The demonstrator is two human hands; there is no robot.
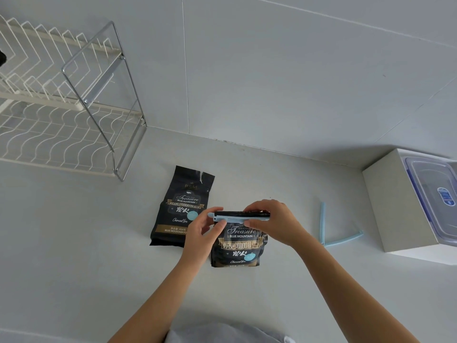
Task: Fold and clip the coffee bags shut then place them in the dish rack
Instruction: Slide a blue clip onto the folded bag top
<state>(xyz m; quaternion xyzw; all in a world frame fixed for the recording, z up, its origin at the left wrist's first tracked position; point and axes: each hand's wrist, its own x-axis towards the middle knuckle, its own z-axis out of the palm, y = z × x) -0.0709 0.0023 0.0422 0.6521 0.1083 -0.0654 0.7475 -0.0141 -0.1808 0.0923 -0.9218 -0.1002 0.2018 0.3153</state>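
the near coffee bag (238, 246) stands on the table (74, 243) right under both hands, its folded top caught in a blue clip (241, 217) whose long axis runs left to right. the left hand (202, 233) pinches the clip's left end, the right hand (272, 221) presses fingers (254, 222) together over its right end. the dish rack (57, 107) sits well off to the far left, so the left hand looks nearer for the carry. a second bag (181, 206) lies flat, unclipped, an open clip (331, 233) to the right.

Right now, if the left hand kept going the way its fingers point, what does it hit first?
The left hand points up and right, at the blue clip on the near coffee bag. It is already touching the clip's left end, so the clip comes first, then likely the right hand beyond it.
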